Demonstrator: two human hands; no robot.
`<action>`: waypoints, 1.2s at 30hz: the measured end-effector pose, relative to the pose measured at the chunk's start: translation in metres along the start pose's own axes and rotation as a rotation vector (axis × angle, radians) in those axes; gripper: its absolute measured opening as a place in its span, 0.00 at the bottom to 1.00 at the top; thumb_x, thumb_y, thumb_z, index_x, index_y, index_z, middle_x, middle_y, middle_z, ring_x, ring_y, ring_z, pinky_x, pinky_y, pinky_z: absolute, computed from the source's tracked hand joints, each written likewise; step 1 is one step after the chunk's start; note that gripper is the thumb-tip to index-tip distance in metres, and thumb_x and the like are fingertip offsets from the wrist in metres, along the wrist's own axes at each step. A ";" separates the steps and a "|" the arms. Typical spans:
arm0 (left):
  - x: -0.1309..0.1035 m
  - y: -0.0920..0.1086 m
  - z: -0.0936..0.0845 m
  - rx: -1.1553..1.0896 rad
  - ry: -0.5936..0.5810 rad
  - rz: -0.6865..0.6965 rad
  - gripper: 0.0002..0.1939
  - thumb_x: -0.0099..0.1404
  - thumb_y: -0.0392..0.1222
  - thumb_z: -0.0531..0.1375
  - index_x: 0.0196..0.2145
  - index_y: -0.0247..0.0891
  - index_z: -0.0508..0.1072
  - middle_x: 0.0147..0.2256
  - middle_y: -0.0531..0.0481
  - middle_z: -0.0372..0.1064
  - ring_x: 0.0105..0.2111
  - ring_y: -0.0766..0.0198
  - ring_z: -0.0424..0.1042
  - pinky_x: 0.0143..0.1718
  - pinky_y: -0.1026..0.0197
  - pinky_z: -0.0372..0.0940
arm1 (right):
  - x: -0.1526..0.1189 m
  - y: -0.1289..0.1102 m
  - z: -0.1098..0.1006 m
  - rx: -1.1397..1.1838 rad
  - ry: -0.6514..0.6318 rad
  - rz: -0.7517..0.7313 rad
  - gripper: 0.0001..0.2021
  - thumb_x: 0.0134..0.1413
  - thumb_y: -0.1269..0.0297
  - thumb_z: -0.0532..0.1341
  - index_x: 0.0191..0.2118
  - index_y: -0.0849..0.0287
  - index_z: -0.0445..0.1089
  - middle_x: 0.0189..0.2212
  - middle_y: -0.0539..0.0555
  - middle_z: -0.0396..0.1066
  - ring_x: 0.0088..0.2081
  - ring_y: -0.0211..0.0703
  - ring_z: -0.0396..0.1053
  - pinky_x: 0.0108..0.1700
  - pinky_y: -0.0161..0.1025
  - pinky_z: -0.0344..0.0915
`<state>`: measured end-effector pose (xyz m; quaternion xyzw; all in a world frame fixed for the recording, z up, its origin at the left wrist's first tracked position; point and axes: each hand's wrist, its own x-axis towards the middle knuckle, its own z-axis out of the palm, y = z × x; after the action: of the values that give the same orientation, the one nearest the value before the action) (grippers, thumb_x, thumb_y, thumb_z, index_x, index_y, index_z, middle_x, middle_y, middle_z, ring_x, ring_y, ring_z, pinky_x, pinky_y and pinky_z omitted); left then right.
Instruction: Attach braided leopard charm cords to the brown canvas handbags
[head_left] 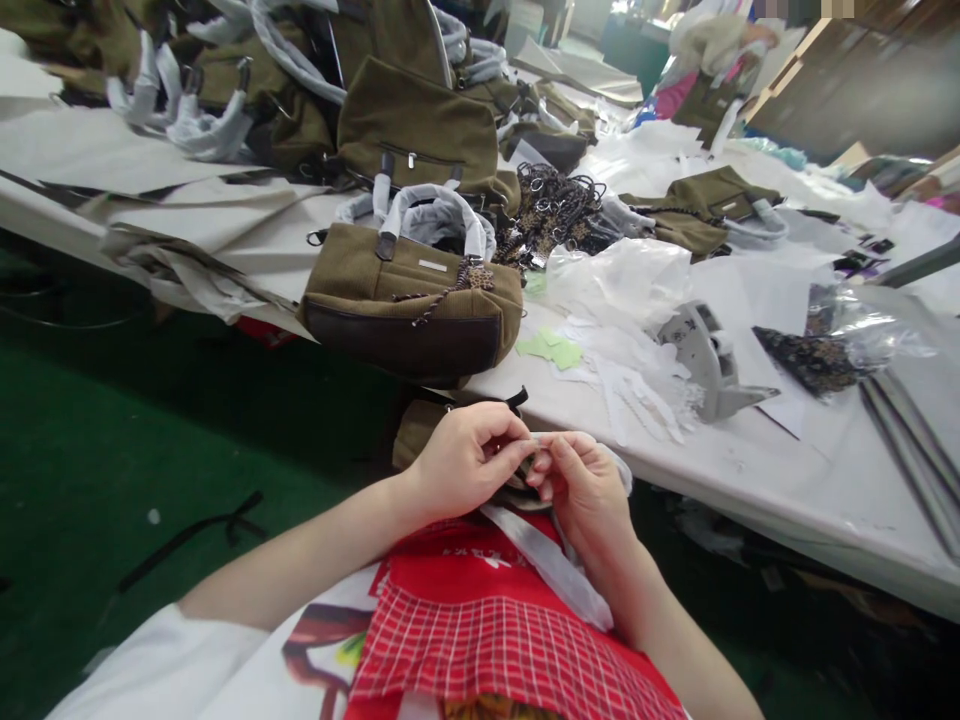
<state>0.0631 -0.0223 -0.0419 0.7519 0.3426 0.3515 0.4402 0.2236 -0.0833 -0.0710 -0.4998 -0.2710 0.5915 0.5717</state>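
My left hand [469, 455] and my right hand [589, 490] meet fingertip to fingertip over my lap, both pinched on a thin whitish strip. A brown bag [418, 432], mostly hidden by my hands, lies beneath them. From below the hands a translucent pale wrap [551, 565] hangs over my red apron [480, 575]. Just beyond, at the table's edge, sits an olive-brown handbag [360, 275] with wrapped handles and a braided cord charm.
On the white table [750, 480] are a grey tape dispenser [705, 350], green paper pieces [551, 347], plastic bags, a pile of dark cords [559, 215] and several more olive bags [420, 120]. Another person [712, 60] is at the far side.
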 end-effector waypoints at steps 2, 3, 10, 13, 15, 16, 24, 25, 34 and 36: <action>-0.001 -0.001 0.003 0.041 0.016 0.039 0.08 0.65 0.37 0.59 0.28 0.36 0.74 0.26 0.52 0.70 0.28 0.68 0.68 0.32 0.65 0.62 | 0.000 -0.001 0.001 0.003 0.009 0.002 0.13 0.49 0.54 0.70 0.31 0.60 0.75 0.20 0.50 0.72 0.19 0.35 0.70 0.17 0.27 0.63; -0.002 -0.001 0.003 0.055 0.016 0.049 0.08 0.65 0.37 0.59 0.28 0.36 0.74 0.26 0.52 0.70 0.28 0.67 0.68 0.32 0.65 0.62 | -0.001 -0.002 0.001 0.006 0.013 0.001 0.13 0.48 0.54 0.70 0.31 0.60 0.76 0.20 0.50 0.72 0.19 0.35 0.70 0.17 0.27 0.63; -0.004 0.001 0.005 0.161 -0.002 0.062 0.10 0.66 0.38 0.58 0.27 0.37 0.74 0.26 0.52 0.68 0.27 0.67 0.67 0.29 0.64 0.59 | -0.004 -0.002 0.001 -0.118 0.035 -0.057 0.13 0.52 0.54 0.67 0.32 0.60 0.77 0.21 0.51 0.73 0.20 0.36 0.70 0.19 0.29 0.65; -0.005 0.003 0.007 0.208 0.002 0.052 0.11 0.67 0.39 0.57 0.27 0.37 0.73 0.26 0.51 0.68 0.28 0.66 0.67 0.29 0.63 0.59 | -0.008 -0.003 -0.001 -0.333 0.066 -0.208 0.10 0.57 0.57 0.65 0.34 0.58 0.78 0.23 0.51 0.75 0.23 0.37 0.71 0.24 0.33 0.69; -0.007 0.004 0.009 0.216 0.010 0.051 0.11 0.67 0.39 0.56 0.27 0.37 0.72 0.27 0.50 0.68 0.29 0.65 0.68 0.30 0.63 0.59 | -0.011 -0.004 -0.002 -0.488 0.091 -0.330 0.07 0.58 0.60 0.64 0.35 0.56 0.78 0.26 0.52 0.76 0.26 0.39 0.72 0.30 0.36 0.72; -0.007 0.004 0.010 0.213 0.015 0.054 0.11 0.67 0.38 0.56 0.27 0.37 0.72 0.27 0.50 0.69 0.29 0.65 0.68 0.30 0.62 0.60 | -0.011 -0.005 -0.002 -0.528 0.094 -0.363 0.07 0.58 0.61 0.64 0.36 0.56 0.78 0.28 0.52 0.77 0.27 0.40 0.73 0.31 0.37 0.73; -0.009 0.003 0.013 0.216 0.045 0.054 0.11 0.67 0.36 0.55 0.26 0.38 0.70 0.27 0.50 0.68 0.29 0.65 0.67 0.29 0.62 0.59 | -0.004 0.001 0.000 -0.275 0.090 -0.164 0.10 0.53 0.56 0.67 0.31 0.59 0.72 0.23 0.50 0.75 0.22 0.38 0.71 0.26 0.36 0.72; -0.009 0.003 0.014 0.222 0.050 0.052 0.11 0.66 0.36 0.55 0.26 0.38 0.70 0.27 0.50 0.68 0.29 0.65 0.67 0.29 0.62 0.59 | -0.004 0.001 0.001 -0.284 0.080 -0.165 0.11 0.53 0.56 0.67 0.30 0.59 0.72 0.23 0.50 0.75 0.22 0.38 0.71 0.26 0.35 0.72; -0.010 0.002 0.021 0.158 0.081 0.071 0.11 0.67 0.34 0.54 0.25 0.37 0.68 0.27 0.49 0.67 0.29 0.63 0.67 0.32 0.61 0.60 | -0.004 0.000 0.007 -0.378 0.142 -0.209 0.15 0.53 0.53 0.66 0.28 0.59 0.70 0.19 0.50 0.72 0.17 0.34 0.63 0.18 0.31 0.59; -0.009 0.001 0.022 0.136 0.093 0.069 0.12 0.67 0.35 0.55 0.25 0.37 0.68 0.27 0.49 0.67 0.30 0.63 0.67 0.32 0.62 0.61 | -0.003 0.003 0.006 -0.364 0.140 -0.210 0.14 0.54 0.53 0.66 0.29 0.59 0.70 0.19 0.50 0.72 0.18 0.35 0.64 0.18 0.31 0.60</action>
<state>0.0767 -0.0393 -0.0514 0.7742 0.3598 0.3769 0.3593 0.2162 -0.0851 -0.0707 -0.6036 -0.3835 0.4338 0.5480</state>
